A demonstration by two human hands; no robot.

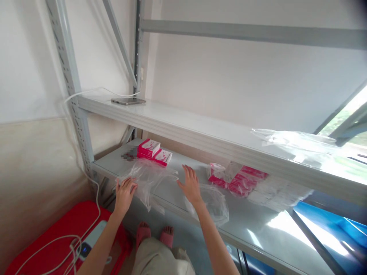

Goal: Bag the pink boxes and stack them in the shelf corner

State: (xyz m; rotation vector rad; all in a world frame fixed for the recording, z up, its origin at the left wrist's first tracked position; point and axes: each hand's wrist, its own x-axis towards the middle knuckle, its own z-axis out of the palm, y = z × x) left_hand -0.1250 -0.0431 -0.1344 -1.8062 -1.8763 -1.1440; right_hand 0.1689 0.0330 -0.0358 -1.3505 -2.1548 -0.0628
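A small group of pink-and-white boxes (149,149) sits on the lower shelf (177,193), and a crumpled clear plastic bag (150,177) lies just in front of it, on the person's side. The left hand (125,191) is in front of the boxes and to their left, at the bag's near left edge, its fingers slightly bent; whether they pinch the film or merely rest against it is hard to tell. The right hand (190,186) is to the right of the boxes, open with fingers apart and grasping nothing, its thumb near the bag's right tip. Further right of the boxes, a second clear bag (219,206) lies by the right wrist, and behind it are plastic-wrapped pink packs (243,181). Above the boxes and to their left, a flat dark device (129,101) lies on the upper shelf (183,120).
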